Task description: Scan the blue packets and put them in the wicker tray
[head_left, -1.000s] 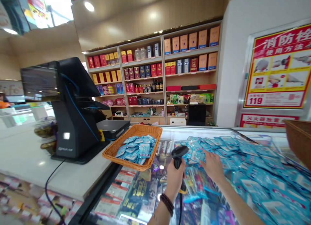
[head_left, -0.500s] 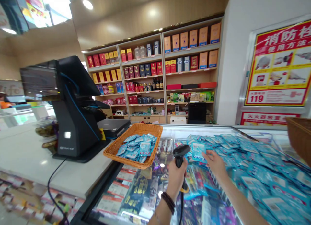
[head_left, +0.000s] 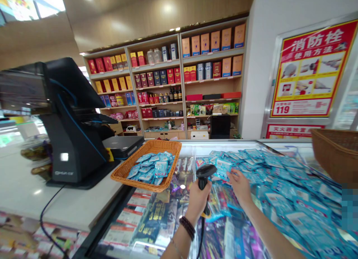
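Observation:
My left hand [head_left: 198, 200] is wrapped round the handle of a black barcode scanner [head_left: 206, 171], whose head points away toward the right. A blue snack packet [head_left: 223, 168] is pinched at its edge by my right hand [head_left: 239, 185], just beyond the scanner head. On the glass counter to the right spreads a large pile of similar blue packets [head_left: 302, 199]. Left of the scanner stands an orange wicker basket [head_left: 117, 177] with more blue packets [head_left: 152, 167] inside. Part of the scanner's handle is hidden by my left hand.
A black cash register [head_left: 74, 139] stands on the white counter [head_left: 84, 203] at left, with a cable hanging down. Beneath the glass lie packaged snacks [head_left: 152, 220]. A brown basket [head_left: 332, 154] sits at far right. Shelves of boxes [head_left: 156, 80] line the back wall.
The view has shifted to the right. The packet in my right hand has tilted and come closer to the scanner head. My left hand still grips the scanner.

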A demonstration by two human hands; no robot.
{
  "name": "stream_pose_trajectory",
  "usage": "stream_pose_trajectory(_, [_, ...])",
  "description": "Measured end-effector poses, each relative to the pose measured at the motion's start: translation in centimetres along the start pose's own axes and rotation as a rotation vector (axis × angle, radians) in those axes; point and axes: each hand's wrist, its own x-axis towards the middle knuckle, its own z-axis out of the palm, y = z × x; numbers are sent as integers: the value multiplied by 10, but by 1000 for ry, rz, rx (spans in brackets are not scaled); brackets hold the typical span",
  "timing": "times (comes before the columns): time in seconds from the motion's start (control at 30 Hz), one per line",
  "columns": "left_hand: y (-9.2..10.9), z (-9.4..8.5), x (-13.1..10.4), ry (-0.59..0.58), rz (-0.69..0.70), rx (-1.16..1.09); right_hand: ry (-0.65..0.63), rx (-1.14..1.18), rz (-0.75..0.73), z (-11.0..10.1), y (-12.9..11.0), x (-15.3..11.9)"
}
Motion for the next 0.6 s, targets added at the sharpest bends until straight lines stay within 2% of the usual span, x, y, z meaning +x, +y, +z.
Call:
stream_pose_trajectory(0.43, [4, -2, -1, 17, -11, -33, -1, -4, 1, 1, -14, -7])
stream_pose_trajectory(0.53, [13, -13, 3, 62, 22, -68, 35, 12, 37, 3, -12, -5])
stream_pose_trajectory(0.6, [21, -28, 7, 113, 36, -102, 17, 51, 50, 11, -9, -1])
